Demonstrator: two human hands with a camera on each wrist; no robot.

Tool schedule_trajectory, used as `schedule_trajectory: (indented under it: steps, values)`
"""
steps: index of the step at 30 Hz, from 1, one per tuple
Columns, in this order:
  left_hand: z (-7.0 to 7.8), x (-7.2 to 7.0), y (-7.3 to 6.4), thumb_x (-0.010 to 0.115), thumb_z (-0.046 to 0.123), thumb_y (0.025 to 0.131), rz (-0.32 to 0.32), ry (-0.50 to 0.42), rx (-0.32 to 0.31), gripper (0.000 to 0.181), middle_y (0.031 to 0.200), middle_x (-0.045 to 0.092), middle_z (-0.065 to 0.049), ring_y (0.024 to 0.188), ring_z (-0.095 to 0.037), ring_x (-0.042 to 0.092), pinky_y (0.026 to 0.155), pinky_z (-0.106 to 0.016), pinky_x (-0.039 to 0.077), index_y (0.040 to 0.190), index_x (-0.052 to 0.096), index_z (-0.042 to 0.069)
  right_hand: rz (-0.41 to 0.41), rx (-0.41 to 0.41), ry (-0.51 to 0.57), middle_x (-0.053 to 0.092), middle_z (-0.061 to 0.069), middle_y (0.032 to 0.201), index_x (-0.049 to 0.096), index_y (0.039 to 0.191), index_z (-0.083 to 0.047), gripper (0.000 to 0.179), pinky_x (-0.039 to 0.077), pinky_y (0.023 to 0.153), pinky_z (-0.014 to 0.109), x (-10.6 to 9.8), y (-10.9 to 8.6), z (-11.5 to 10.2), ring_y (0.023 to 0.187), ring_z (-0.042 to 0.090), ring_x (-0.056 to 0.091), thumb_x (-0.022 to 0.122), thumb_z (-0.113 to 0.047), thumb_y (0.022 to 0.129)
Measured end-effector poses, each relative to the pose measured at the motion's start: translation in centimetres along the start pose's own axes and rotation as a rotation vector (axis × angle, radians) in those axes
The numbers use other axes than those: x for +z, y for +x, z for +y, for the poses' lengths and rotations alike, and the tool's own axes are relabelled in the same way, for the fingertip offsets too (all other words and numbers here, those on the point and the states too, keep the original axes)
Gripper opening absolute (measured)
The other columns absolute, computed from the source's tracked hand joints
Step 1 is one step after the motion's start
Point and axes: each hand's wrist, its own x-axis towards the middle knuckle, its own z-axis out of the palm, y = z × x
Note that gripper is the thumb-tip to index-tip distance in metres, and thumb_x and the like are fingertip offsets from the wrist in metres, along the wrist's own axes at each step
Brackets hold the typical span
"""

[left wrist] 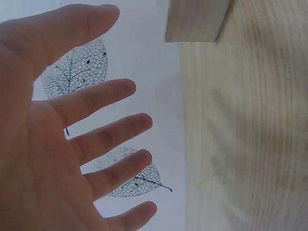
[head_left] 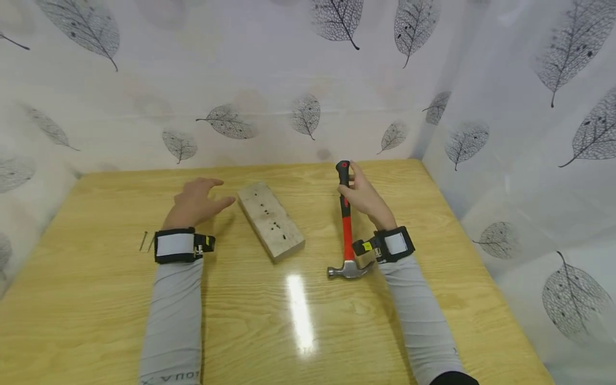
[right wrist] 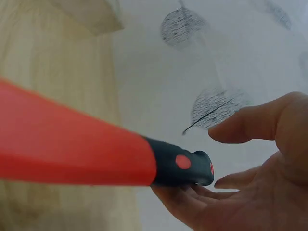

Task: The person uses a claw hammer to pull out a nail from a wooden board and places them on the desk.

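My left hand (head_left: 194,203) is held just left of a pale wooden block (head_left: 271,219) with a row of dark holes in its top. Its fingers are spread and nothing is in it; the left wrist view shows the bare palm (left wrist: 43,144) and a corner of the block (left wrist: 197,19). A claw hammer (head_left: 347,235) with a red and black handle has its steel head toward me. My right hand (head_left: 367,200) is at the handle's far end. In the right wrist view the fingers lie behind the black grip (right wrist: 175,163), with the thumb (right wrist: 240,126) apart from it.
Two thin nails (head_left: 143,240) lie left of my left wrist. The wood-grain table (head_left: 250,331) meets a white leaf-print curtain (head_left: 264,69) at its back and right sides. Straps with small cameras are on both wrists.
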Motion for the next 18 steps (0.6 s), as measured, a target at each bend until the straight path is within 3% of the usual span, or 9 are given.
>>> schedule_trajectory:
  steps: [6,9,11,14,16,18]
  values:
    - [0.6,0.9,0.5,0.051,0.051,0.095,-0.015,0.026,-0.001,0.073,0.151,0.027,-0.031,0.133,-0.057,0.013,0.099,-0.081,0.016,0.149,0.038,0.004,-0.084,0.063,0.026,0.016,0.021,0.159,0.004,0.158,-0.007,0.071,0.03,0.113,0.054,0.2,1.1,3.2,0.14,0.036,0.022,0.045,-0.011,0.1]
    - [1.1,1.0,0.6,0.051,0.049,0.096,-0.012,0.021,0.004,0.071,0.151,0.027,-0.031,0.133,-0.058,0.013,0.099,-0.08,0.017,0.149,0.038,0.004,-0.083,0.046,-0.002,0.02,0.022,0.157,0.014,0.156,0.0,0.064,0.03,0.113,0.054,0.1,1.4,4.1,0.139,0.037,0.024,0.044,-0.008,0.099]
    - [1.4,1.1,0.6,0.05,0.047,0.097,-0.007,0.01,0.008,0.068,0.15,0.028,-0.032,0.132,-0.058,0.014,0.099,-0.08,0.016,0.148,0.039,0.003,-0.066,0.053,-0.052,0.025,0.025,0.155,0.018,0.155,0.0,0.062,0.036,0.109,0.052,0.1,1.3,4.5,0.135,0.037,0.032,0.044,-0.01,0.1]
    - [1.6,1.3,0.7,0.05,0.043,0.098,-0.001,0.001,0.007,0.065,0.149,0.028,-0.032,0.132,-0.058,0.014,0.099,-0.08,0.016,0.147,0.039,0.002,-0.052,0.081,-0.138,0.032,0.028,0.151,0.017,0.155,0.0,0.063,0.05,0.086,0.039,0.2,1.1,4.7,0.105,0.028,0.055,0.044,-0.014,0.1]
    - [1.7,1.4,0.8,0.05,0.041,0.098,0.001,-0.003,0.004,0.065,0.149,0.027,-0.033,0.132,-0.058,0.015,0.099,-0.08,0.016,0.148,0.038,0.001,-0.055,0.099,-0.171,0.038,0.029,0.146,0.014,0.155,0.0,0.064,0.046,0.068,0.03,0.2,0.9,4.8,0.077,0.02,0.053,0.044,-0.015,0.101]
    - [1.7,1.5,1.0,0.051,0.041,0.098,0.02,0.001,0.009,0.067,0.149,0.027,-0.033,0.132,-0.057,0.016,0.098,-0.08,0.019,0.149,0.036,0.002,-0.054,0.085,-0.227,0.049,0.03,0.135,0.016,0.155,0.002,0.063,0.04,0.059,0.027,0.1,0.8,4.7,0.064,0.016,0.046,0.044,-0.017,0.101]
